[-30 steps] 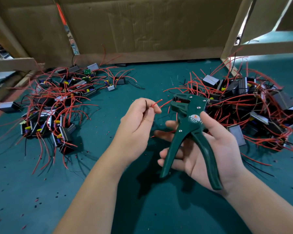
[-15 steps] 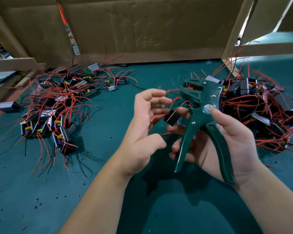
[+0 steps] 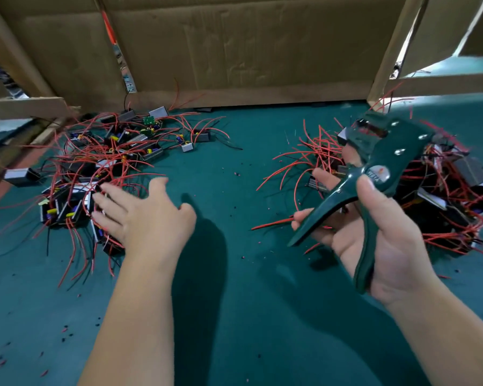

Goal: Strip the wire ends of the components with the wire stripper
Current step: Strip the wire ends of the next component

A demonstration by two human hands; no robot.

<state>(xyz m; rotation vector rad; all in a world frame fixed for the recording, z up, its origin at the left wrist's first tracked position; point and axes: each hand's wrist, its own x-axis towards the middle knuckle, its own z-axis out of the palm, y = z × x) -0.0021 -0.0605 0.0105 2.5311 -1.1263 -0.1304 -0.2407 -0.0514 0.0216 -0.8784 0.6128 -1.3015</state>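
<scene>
The right grip (image 3: 379,246) holds a green wire stripper (image 3: 379,151) by its spread handles, thumb on the label. The left grip (image 3: 148,218), fingers straight and spread, hangs over a pile of red-wired components (image 3: 101,157) at its fingertips. A second pile (image 3: 444,207) lies just behind the right grip on the green table (image 3: 234,302).

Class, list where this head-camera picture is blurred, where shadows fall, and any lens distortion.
Head view: the wire stripper and the right pile of components are blurred; the left hand throws a shadow on the green mat; the wide lens tilts the wooden posts outward.
</scene>
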